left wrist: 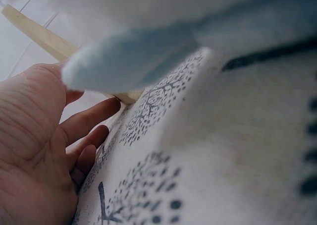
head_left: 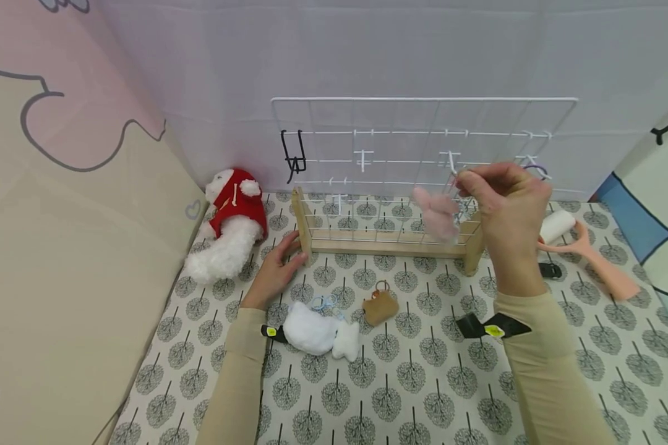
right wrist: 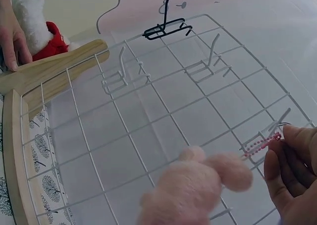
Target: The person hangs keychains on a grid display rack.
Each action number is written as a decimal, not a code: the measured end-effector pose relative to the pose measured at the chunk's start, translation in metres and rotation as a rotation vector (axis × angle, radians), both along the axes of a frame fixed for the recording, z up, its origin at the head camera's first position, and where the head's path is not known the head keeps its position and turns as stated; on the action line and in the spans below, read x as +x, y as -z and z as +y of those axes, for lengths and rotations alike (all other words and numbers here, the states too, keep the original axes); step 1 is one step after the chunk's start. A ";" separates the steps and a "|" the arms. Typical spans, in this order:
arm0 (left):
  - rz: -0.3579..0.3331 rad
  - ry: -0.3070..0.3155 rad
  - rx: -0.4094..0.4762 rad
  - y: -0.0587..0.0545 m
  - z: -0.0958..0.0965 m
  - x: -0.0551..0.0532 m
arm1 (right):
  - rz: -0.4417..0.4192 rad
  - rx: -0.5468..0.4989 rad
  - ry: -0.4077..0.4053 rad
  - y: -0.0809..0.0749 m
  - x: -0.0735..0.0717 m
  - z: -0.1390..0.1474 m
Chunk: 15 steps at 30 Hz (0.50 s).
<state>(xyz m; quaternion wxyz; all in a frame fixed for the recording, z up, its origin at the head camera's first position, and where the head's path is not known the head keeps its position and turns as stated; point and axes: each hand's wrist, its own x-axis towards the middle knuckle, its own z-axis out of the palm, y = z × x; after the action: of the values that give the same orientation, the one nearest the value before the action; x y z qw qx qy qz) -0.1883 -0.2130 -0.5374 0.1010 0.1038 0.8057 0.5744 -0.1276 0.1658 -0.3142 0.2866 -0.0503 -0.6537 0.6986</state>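
Note:
My right hand (head_left: pixel 509 198) pinches the pink beaded chain (right wrist: pixel 260 145) of a small pink plush charm (head_left: pixel 440 216). The chain is beside a white hook (head_left: pixel 452 162) on a white wire grid rack (head_left: pixel 423 99); whether it is over the hook cannot be told. The plush hangs in front of the wires. Down at the rack's left side, my left hand (head_left: pixel 275 272) rests on the table with relaxed fingers touching the wooden end support (head_left: pixel 301 219). Part of that hand is hidden by a blurred pale thing in the left wrist view.
A black hook (head_left: pixel 294 154) and several white hooks are on the grid. White plush charms (head_left: pixel 312 327) and a brown charm (head_left: pixel 381 308) lie in front. A white plush dog in red (head_left: pixel 239 204) sits left; an orange-handled roller (head_left: pixel 601 266) lies right.

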 end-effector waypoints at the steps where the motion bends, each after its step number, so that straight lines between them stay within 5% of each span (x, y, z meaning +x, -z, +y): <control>1: 0.002 -0.001 -0.003 0.000 0.000 0.000 | 0.007 -0.019 0.003 0.001 -0.001 0.000; 15: -0.011 0.000 0.015 -0.002 0.001 0.001 | 0.171 -0.111 0.000 -0.001 0.002 -0.005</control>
<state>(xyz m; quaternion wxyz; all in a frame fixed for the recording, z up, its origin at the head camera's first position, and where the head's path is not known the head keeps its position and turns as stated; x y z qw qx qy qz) -0.1873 -0.2120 -0.5349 0.1046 0.1013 0.8008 0.5810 -0.1256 0.1604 -0.3136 0.3381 -0.0065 -0.5870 0.7356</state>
